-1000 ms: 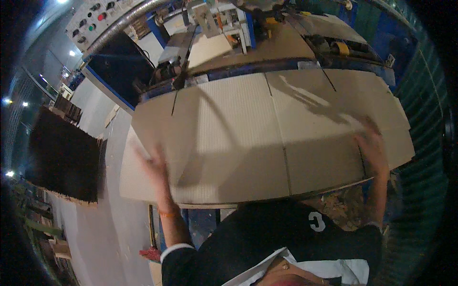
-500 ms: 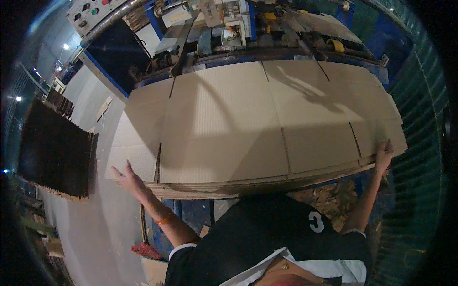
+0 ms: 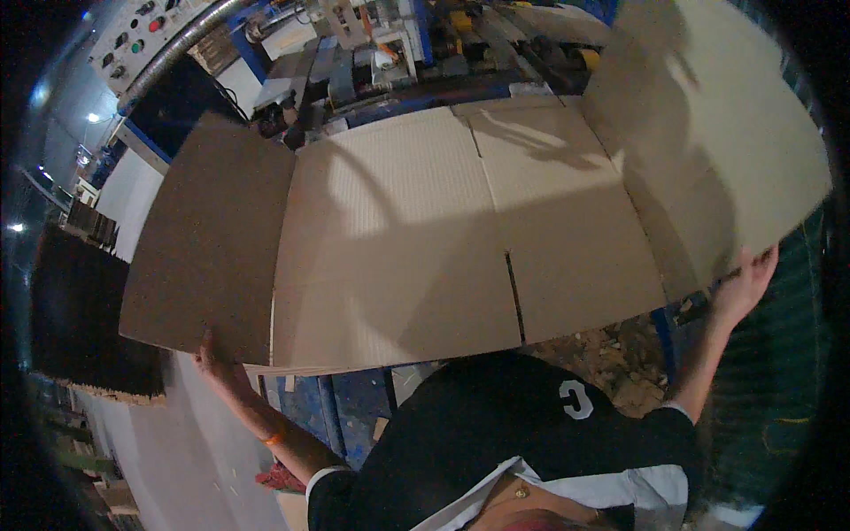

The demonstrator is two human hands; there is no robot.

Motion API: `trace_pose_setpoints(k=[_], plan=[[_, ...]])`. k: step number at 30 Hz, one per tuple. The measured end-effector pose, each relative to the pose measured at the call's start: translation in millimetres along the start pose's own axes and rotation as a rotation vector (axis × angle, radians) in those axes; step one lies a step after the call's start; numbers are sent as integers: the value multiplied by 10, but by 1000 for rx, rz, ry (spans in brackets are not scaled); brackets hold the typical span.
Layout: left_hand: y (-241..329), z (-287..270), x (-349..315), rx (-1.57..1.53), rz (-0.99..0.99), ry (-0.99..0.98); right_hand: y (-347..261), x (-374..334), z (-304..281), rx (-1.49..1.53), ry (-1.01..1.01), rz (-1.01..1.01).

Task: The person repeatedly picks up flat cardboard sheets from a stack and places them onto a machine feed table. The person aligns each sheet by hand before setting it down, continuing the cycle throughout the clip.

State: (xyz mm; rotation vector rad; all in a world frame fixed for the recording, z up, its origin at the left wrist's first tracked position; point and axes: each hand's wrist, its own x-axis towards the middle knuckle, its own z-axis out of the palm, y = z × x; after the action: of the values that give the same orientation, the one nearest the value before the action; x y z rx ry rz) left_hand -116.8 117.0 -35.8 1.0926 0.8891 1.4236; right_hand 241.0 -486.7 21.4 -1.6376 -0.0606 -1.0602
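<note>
My left hand (image 3: 220, 367) was closed on the cardboard sheet (image 3: 407, 239), pinching the near edge of its left flap (image 3: 208, 239), with the thumb on the face turned toward me; my right hand (image 3: 746, 285) was narrowed on the near edge of the right flap (image 3: 726, 133), though how tightly I cannot tell; both flaps stood tilted up from the sheet's middle, the right one pale and lit, the left one in shade.

The sheet's middle lay spread between my hands and the machine, its far edge along the near edge of the blue front rail (image 3: 398, 108); its near edge ran just before my black shirt (image 3: 505, 416), and a dark slot (image 3: 514, 301) cut in from that edge, right of centre.

Beyond the far left corner was a control panel (image 3: 146, 40) with coloured buttons; a dark stack (image 3: 84, 310) stood on the left, past the left flap; below the near edge, toward the right, lay cardboard scraps (image 3: 611, 358).
</note>
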Motion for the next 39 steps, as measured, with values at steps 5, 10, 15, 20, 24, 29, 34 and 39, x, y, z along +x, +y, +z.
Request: trace_pose_setpoints(k=[5, 10, 15, 20, 24, 29, 34, 39], plan=[[-79, 263, -865, 251, 70, -341, -307, -1104, 246, 182, -964, -675], [-94, 806, -1210, 956, 818, -1174, -345, -1326, 541, -124, -1383, -867], [11, 976, -1268, 1148, 855, -1284, -265, -1262, 649, -67, -1388, -912], [-57, 965, -1213, 1123, 898, -1276, -179, -1155, 705, -160, -1470, -948], [-112, 1042, -1071, 1110, 919, -1240, -21, -1018, 920, -242, -1530, -905], [-178, 1375, -778, 991, 999, -1142, 303, -726, 1487, -336, -1486, -870], [-381, 1940, -454, 907, 1012, -1103, 368, -505, 2062, -445, -1461, -855], [-688, 2403, -201, 946, 1115, -1052, 445, -399, 2587, -441, -1449, -837]])
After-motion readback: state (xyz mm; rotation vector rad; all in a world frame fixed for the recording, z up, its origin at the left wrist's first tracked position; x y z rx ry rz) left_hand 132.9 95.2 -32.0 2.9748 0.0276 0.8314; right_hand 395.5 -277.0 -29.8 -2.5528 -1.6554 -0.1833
